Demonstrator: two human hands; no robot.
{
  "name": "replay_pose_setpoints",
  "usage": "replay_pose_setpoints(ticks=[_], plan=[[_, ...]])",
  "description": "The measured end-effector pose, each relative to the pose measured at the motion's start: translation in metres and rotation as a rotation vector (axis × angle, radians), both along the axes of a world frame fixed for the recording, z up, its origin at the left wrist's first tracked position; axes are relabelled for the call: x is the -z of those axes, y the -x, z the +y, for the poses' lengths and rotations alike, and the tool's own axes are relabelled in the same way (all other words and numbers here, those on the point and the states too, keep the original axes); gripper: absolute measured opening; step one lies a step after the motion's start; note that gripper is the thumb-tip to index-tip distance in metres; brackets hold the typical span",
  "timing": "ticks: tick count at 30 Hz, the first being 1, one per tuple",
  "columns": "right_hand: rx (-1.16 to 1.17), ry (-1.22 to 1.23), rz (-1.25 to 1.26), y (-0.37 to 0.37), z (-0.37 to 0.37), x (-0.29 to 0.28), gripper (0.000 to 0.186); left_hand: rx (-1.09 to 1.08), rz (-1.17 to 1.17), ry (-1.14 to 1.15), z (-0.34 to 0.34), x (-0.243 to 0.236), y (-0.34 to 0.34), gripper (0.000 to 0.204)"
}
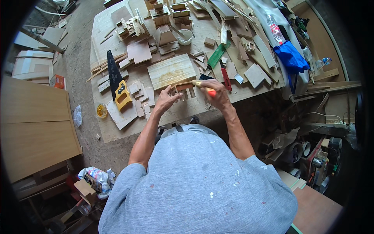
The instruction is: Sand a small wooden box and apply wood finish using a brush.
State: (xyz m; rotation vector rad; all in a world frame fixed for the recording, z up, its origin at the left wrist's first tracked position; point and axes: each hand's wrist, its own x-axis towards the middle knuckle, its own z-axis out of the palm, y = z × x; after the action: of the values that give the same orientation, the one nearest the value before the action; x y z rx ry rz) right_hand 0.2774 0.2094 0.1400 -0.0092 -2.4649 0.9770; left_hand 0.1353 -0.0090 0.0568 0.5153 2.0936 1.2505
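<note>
At the near edge of the workbench, my left hand [168, 99] grips the left end of a small wooden frame [186, 86] with short slats hanging from it. My right hand [216, 94] is closed around a small brush [197, 82], its pale end against the frame's right side and an orange-red part showing between the fingers. Just beyond both hands lies a flat wooden board [171, 71] with yellowish stains. A red-handled tool [226, 79] rests to the right of my right hand.
A yellow-handled saw [119, 84] and wood offcuts [140, 93] lie to the left. Farther back stand small wooden boxes [180, 11] and a white tub [184, 37] with a stick in it. A green strip [218, 55], a blue bag [290, 57] and a plastic bottle [275, 30] are to the right.
</note>
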Motion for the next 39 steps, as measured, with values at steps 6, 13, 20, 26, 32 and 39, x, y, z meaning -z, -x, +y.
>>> replay_pose_setpoints(ticks=[6,13,20,26,32,39], plan=[[-0.182,0.035,0.065,0.022,-0.051,-0.020,0.017,0.075,-0.092,-0.067,0.002,-0.009,0.000,0.058],[0.005,0.170,-0.039,-0.007,0.000,0.015,0.017,-0.010,-0.030,-0.035,-0.004,0.016,0.001,0.076],[0.250,0.384,-0.377,-0.019,0.011,0.017,0.021,0.026,-0.239,-0.052,-0.018,0.033,0.010,0.100],[0.203,0.617,-0.576,-0.018,0.003,0.043,0.039,0.120,-0.128,-0.018,-0.029,0.050,0.018,0.078],[0.219,0.737,-0.502,-0.019,0.008,0.037,0.037,0.022,-0.469,-0.159,-0.032,0.010,0.014,0.081],[0.189,1.038,-0.478,-0.016,0.007,0.015,0.031,-0.163,-0.392,-0.316,-0.028,-0.018,0.006,0.091]])
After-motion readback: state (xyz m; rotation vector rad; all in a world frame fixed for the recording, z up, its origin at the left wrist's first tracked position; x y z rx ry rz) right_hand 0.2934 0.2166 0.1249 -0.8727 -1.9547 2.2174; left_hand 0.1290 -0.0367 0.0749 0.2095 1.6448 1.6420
